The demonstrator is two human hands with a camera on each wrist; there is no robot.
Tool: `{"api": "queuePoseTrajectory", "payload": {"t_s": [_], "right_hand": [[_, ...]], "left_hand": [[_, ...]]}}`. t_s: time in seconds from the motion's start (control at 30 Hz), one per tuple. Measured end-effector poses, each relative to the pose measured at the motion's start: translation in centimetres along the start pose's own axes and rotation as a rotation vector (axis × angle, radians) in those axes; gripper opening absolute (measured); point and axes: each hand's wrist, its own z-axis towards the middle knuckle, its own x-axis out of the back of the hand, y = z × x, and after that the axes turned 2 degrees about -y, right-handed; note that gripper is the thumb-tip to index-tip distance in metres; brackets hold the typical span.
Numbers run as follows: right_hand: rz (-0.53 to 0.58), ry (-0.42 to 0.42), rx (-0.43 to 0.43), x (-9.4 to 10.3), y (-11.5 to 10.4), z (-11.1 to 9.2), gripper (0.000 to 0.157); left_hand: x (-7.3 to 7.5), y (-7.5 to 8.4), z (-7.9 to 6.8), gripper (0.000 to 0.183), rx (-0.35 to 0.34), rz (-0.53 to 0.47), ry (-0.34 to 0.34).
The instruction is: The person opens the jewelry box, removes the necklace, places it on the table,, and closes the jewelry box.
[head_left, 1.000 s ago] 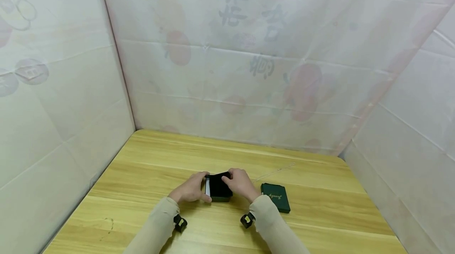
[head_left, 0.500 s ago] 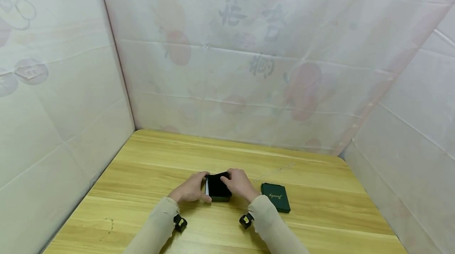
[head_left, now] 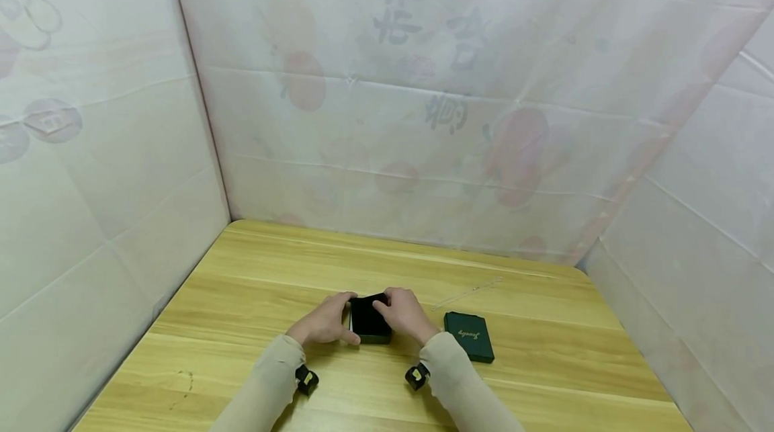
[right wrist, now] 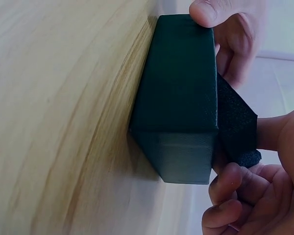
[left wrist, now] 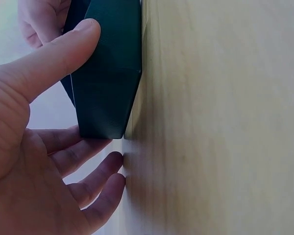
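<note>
now the black pad (head_left: 365, 317) farther left over the green box (right wrist: 179, 81)

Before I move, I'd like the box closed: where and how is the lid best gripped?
Probably pinch the lid by its far and near edges, from above and the right: it lies flat on the table, and in the head view the right sleeve overlaps its left edge.
</note>
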Motion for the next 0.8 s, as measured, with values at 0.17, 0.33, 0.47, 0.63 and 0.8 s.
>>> {"api": "queuePoseTrajectory", "payload": {"t_s": [0.17, 0.33, 0.47, 0.63, 0.8], "right_hand": [[0.000, 0.008, 0.008, -0.19, 0.16, 0.09, 0.020], [-0.013, 0.008, 0.004, -0.16, -0.04, 0.15, 0.020], [-0.014, 0.002, 0.004, -0.03, -0.25, 0.25, 0.020], [-0.034, -0.001, 0.016, 0.12, -0.27, 0.29, 0.019], [-0.082, 0.014, 0.047, 0.24, -0.13, 0.20, 0.016]], "left_hand": [[0.05, 0.16, -0.04, 0.087, -0.005, 0.000, -0.002], [0.06, 0.26, -0.04, 0.088, 0.004, 0.001, -0.011], [0.08, 0.31, 0.00, 0.089, 0.012, -0.001, -0.012], [0.12, 0.34, -0.01, 0.089, 0.019, -0.008, -0.011], [0.18, 0.33, -0.07, 0.089, 0.025, -0.012, -0.006]]}}
